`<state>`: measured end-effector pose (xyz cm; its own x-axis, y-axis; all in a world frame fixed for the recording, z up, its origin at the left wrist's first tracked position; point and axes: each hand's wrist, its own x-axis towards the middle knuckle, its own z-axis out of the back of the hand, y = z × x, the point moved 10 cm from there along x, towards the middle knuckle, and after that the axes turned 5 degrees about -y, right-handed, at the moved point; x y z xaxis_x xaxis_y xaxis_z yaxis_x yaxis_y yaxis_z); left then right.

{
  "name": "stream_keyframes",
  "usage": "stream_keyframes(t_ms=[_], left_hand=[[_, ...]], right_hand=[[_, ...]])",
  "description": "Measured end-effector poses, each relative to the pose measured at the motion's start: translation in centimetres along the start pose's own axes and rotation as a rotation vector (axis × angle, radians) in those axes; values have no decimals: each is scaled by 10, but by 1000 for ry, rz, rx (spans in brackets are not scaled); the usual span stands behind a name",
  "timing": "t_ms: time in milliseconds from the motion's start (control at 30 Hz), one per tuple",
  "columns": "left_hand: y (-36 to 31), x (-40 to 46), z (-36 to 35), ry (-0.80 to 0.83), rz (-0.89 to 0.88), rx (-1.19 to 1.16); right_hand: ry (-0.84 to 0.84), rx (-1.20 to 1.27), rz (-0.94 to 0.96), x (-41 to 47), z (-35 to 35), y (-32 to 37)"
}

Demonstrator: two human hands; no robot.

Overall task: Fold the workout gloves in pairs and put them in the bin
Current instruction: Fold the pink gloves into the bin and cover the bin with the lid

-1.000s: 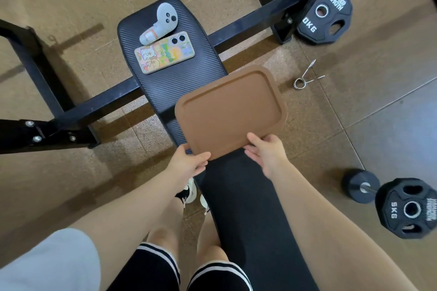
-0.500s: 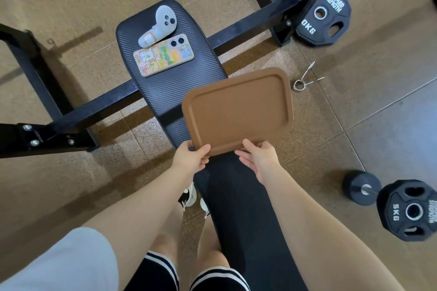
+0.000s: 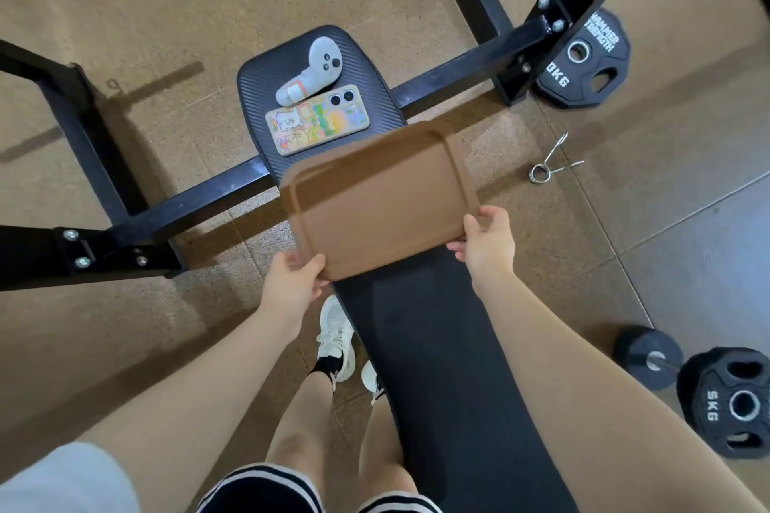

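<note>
— So, where does the job stand?

— Right at the beginning, I'd judge. Both hands grip a shallow brown bin [image 3: 377, 200] over the black weight bench [image 3: 437, 346]: the left hand [image 3: 291, 283] is closed on its near left corner, the right hand [image 3: 487, 239] is closed on its near right corner.

— Anything in it?

— Nothing; its floor is bare. And no workout gloves show anywhere, on the bench or on the floor around it.

— What else is on the bench?

— At the far end, a phone [image 3: 317, 119] in a cartoon case and, just beyond it, a grey controller [image 3: 310, 71]. The bin's far edge comes close to the phone; I cannot tell if it overlaps it.

— Is the bin resting on the pad?

— Hard to say. It looks blurred and slightly tilted, so held rather than set down.

— What's left, then?

— Everything: placing the bin, finding the gloves, folding them in pairs, putting them in.
</note>
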<state>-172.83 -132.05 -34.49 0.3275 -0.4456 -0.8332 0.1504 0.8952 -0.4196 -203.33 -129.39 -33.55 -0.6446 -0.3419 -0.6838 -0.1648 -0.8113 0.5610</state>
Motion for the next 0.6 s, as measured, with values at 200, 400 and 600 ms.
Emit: stream_keyframes(t_ms=[200,400,600], left_hand=[[-25,18,27,-37,6,-93],[-55,31,30,-49,-116,383],[-148,-52,18,-128,-777,816]], right_hand=[[9,81,-91,3,-41,6],[5,-233,-8,4,-31,33],[39,-516,379,-78,10,91]])
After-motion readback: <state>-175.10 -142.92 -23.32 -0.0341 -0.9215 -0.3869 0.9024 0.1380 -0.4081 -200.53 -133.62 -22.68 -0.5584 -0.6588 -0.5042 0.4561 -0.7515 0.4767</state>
